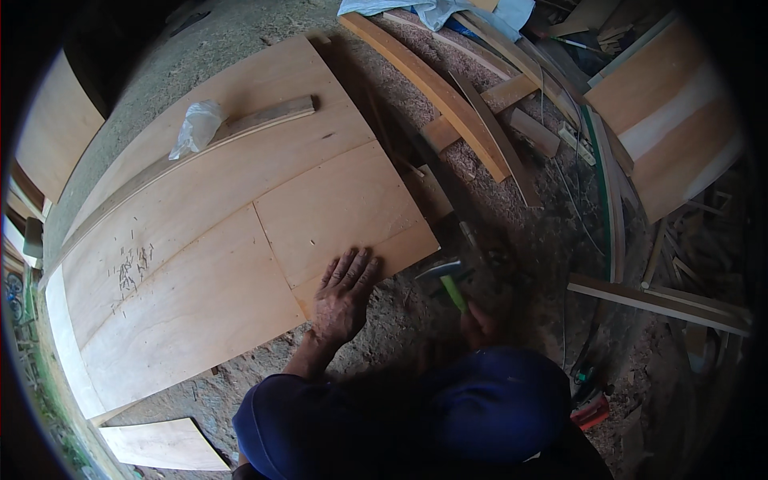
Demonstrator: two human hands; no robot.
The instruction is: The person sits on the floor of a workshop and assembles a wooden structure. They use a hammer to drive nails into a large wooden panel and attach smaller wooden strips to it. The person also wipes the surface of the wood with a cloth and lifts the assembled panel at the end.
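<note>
My left hand (342, 298) lies flat, fingers stretched, on the near right part of a large plywood panel (200, 320). The panel is made up of several joined sheets. In my right hand (480, 326) is a hammer (454, 291) with a green handle and a metal head. Its head is just off the panel's right corner, apart from the wood. Loose nails (128, 276) are scattered on the left half of the panel. One small light piece (312, 242), perhaps a nail, lies beyond my left fingers.
A long wooden strip (272, 118) and a crumpled plastic bag (197, 128) rest on the panel's far side. Curved wooden beams (432, 88) lie among shavings at the far right. Planks (656, 302) and a cable are on the right; a plywood offcut (164, 444) is at the lower left.
</note>
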